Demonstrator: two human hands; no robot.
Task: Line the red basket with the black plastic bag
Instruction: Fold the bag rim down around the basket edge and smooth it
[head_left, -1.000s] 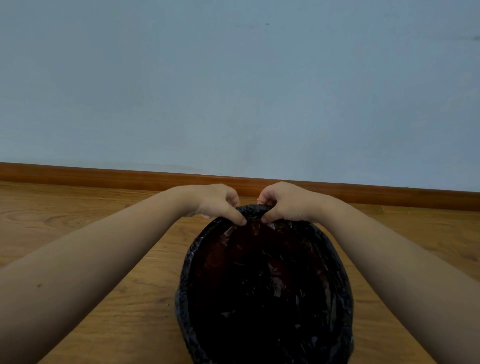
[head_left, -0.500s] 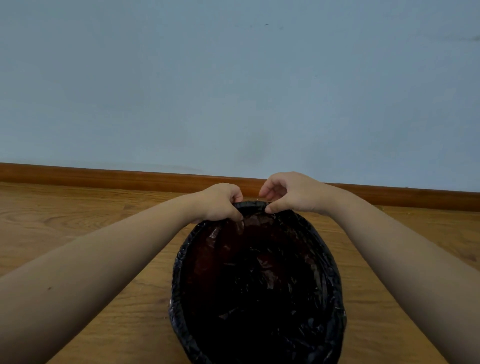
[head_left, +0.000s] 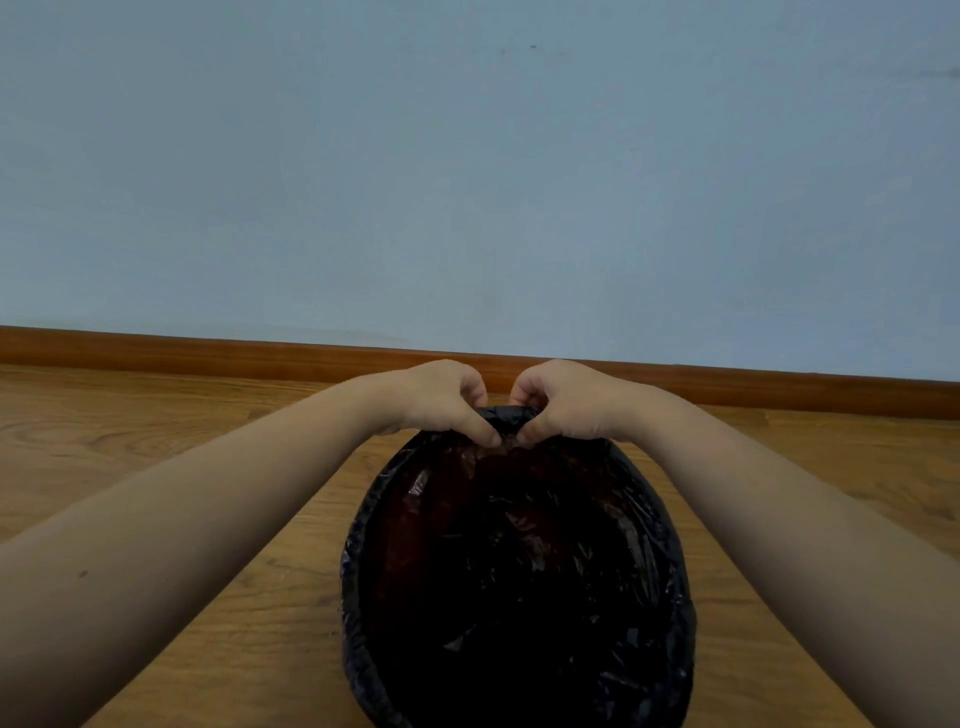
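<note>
The red basket (head_left: 410, 525) stands on the wooden floor (head_left: 156, 447), in the lower centre of the head view, close to the person and short of the baseboard (head_left: 208, 353). We see the basket only as a dull red tint through the film on the inner left and far walls; its outer wall is covered.

The black plastic bag (head_left: 519, 613) sits inside the basket. Its mouth is turned outward over the rim, and a crinkled black band runs round the left, far and right sides of the rim. The film inside is wrinkled and glossy; the bottom is too dark for us to read.

Both forearms reach forward from the lower corners and meet at the far point of the rim. The left hand (head_left: 436, 400) and the right hand (head_left: 571, 402) lie side by side, knuckles up, nearly touching each other. The fingers (head_left: 478, 426) of the left hand are curled, with the thumb pressed down on the inside of the bag edge; we read this as a pinch on the folded film. The right hand's fingers mirror it, curled and pinching the same band just beside the left.

Behind the baseboard rises a plain pale blue wall (head_left: 467, 182).
</note>
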